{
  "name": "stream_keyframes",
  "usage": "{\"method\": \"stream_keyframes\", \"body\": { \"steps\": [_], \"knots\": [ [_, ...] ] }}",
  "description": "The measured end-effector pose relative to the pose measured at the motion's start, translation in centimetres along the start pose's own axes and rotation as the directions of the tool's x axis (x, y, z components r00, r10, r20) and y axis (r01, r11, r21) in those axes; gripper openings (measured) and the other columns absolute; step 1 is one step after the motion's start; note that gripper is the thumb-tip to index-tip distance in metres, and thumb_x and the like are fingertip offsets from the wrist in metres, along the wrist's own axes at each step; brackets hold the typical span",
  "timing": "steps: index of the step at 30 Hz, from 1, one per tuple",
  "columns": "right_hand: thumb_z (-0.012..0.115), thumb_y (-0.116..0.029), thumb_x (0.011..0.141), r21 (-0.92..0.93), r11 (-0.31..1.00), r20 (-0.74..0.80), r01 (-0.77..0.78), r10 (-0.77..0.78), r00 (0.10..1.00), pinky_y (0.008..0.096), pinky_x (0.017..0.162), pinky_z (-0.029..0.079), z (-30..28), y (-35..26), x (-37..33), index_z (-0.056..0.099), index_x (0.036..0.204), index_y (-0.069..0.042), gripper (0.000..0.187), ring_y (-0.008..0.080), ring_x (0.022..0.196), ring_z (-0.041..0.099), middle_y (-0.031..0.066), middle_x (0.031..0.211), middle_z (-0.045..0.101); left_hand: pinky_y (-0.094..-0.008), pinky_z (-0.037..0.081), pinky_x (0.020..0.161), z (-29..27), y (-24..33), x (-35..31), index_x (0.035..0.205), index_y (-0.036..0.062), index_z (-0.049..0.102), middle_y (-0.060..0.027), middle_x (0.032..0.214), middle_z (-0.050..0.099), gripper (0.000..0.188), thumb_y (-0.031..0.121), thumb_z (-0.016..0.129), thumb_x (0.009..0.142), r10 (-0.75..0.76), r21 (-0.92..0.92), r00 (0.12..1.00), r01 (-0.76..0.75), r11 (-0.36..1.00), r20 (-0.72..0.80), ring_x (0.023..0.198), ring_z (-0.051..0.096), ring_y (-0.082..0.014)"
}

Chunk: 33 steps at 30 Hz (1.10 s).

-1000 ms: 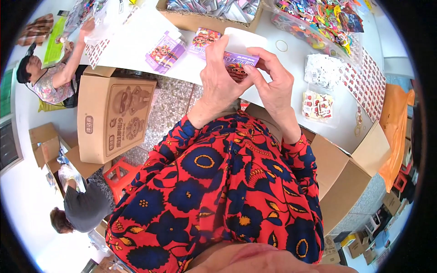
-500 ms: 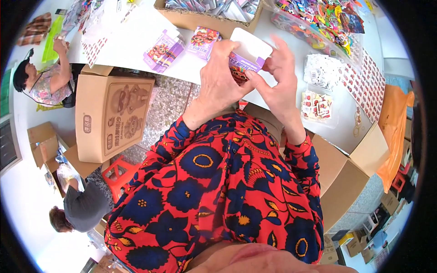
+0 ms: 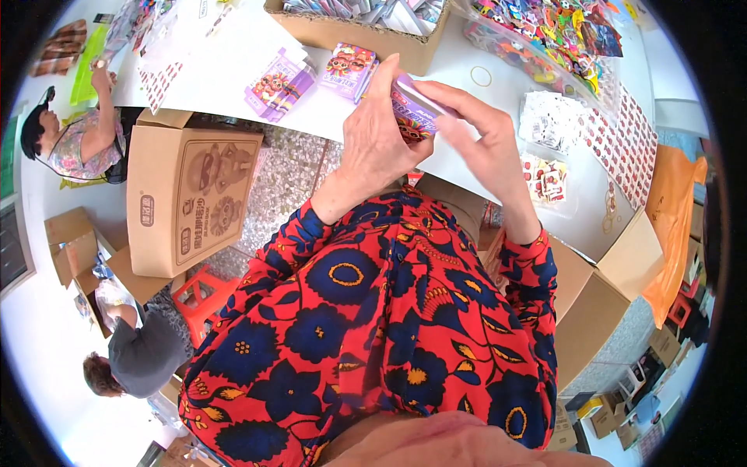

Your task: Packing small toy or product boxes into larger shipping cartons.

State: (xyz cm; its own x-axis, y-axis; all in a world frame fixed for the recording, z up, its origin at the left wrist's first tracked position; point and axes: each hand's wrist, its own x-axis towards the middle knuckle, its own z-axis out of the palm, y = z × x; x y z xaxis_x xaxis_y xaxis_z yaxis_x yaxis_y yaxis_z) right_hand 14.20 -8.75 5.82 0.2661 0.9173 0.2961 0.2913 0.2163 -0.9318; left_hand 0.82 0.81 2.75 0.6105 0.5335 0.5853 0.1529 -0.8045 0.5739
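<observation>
A small purple carton point(image 3: 410, 109) with a colourful printed front is held over the near edge of the white table. My left hand point(image 3: 377, 148) is closed around its left side, thumb along the bottom. From the right, my right hand point(image 3: 492, 140) presses its index finger on the carton's top end, where the white flap is folded down; its thumb is smeared by motion. Left of my hands stands another purple carton point(image 3: 348, 68), upright on the table. Further left lies a stack of flattened purple cartons point(image 3: 282, 86). One rubber band point(image 3: 481, 76) rests to the right.
Behind my hands sits an open cardboard box point(image 3: 358, 35) full of flat packets. Colourful trinkets fill a clear bag point(image 3: 537, 47). White packets point(image 3: 551, 121), red-and-white packets point(image 3: 546, 180) and a sticker sheet point(image 3: 626, 152) lie right. A large carton point(image 3: 194, 202) stands left; two other people are beyond.
The carton's raised white flap has been folded down. My right hand's fingers have moved onto the carton's top, and the rubber band behind them has come into view.
</observation>
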Motion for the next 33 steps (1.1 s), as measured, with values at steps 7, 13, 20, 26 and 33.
{"method": "stream_keyframes", "body": {
  "steps": [7, 13, 20, 26, 33],
  "knots": [
    [0.056, -0.007, 0.091, 0.166, 0.96, 0.115, -0.224, 0.207, 0.972, 0.0261, 0.088, 0.047, -1.5, -0.3, 0.6, 0.059, 0.12, 0.0, 0.03, 0.0114, 0.1, 0.058, 0.0076, 0.108, 0.065, -0.0406, 0.051, 0.076, 0.1, 0.1, -0.2, 0.134, -0.0046, 0.028, -0.0232, 0.118, 0.051, 0.092, 0.007, 0.074, 0.055, 0.026, 0.049, 0.999, -0.028, 0.998, 0.043, 0.097, 0.059, -0.0367],
    [0.059, -0.005, 0.088, 0.161, 0.964, -0.031, -0.212, 0.22, 0.975, 0.0232, 0.08, 0.05, -0.1, 0.1, 0.4, 0.061, 0.116, -0.001, 0.028, 0.0082, 0.091, 0.061, 0.0064, 0.101, 0.067, -0.0402, 0.051, 0.075, 0.0, 0.4, -0.3, 0.134, -0.0048, 0.028, -0.0229, 0.115, 0.052, 0.092, 0.007, 0.074, 0.055, 0.023, 0.052, 0.999, -0.025, 0.998, 0.045, 0.095, 0.059, -0.036],
    [0.056, -0.003, 0.089, -0.234, 0.939, -0.129, -0.252, 0.227, 0.965, 0.0244, 0.077, 0.052, 0.6, -0.8, 0.2, 0.066, 0.106, -0.002, 0.02, 0.0113, 0.087, 0.064, 0.009, 0.099, 0.068, -0.0392, 0.051, 0.074, -0.2, 1.1, -0.1, 0.134, -0.0067, 0.028, -0.0228, 0.114, 0.051, 0.091, 0.008, 0.073, 0.057, -0.06, 0.057, 0.993, 0.055, 0.997, 0.101, 0.093, 0.059, -0.0356],
    [0.052, -0.003, 0.09, -0.397, 0.903, 0.057, 0.165, -0.156, 0.986, 0.0324, 0.087, 0.049, 0.9, -0.6, 0.0, 0.055, 0.124, -0.004, 0.035, 0.0286, 0.103, 0.061, 0.0165, 0.118, 0.06, -0.0398, 0.052, 0.075, -0.1, 0.2, -0.2, 0.134, -0.0088, 0.026, -0.0263, 0.123, 0.047, 0.091, 0.014, 0.076, 0.061, -0.059, 0.096, 0.997, 0.054, 0.994, 0.051, 0.101, 0.058, -0.0373],
    [0.05, -0.005, 0.092, -0.409, 0.889, 0.081, 0.208, -0.192, 0.978, 0.0305, 0.092, 0.045, 1.4, 0.8, -1.0, 0.043, 0.134, -0.002, 0.043, 0.0247, 0.104, 0.061, 0.0137, 0.116, 0.061, -0.0402, 0.053, 0.071, -0.2, 0.3, -0.3, 0.136, -0.0041, 0.026, -0.0247, 0.121, 0.047, 0.09, 0.015, 0.075, 0.063, -0.07, 0.059, 0.997, 0.068, 0.996, 0.045, 0.096, 0.059, -0.0383]
  ]
}}
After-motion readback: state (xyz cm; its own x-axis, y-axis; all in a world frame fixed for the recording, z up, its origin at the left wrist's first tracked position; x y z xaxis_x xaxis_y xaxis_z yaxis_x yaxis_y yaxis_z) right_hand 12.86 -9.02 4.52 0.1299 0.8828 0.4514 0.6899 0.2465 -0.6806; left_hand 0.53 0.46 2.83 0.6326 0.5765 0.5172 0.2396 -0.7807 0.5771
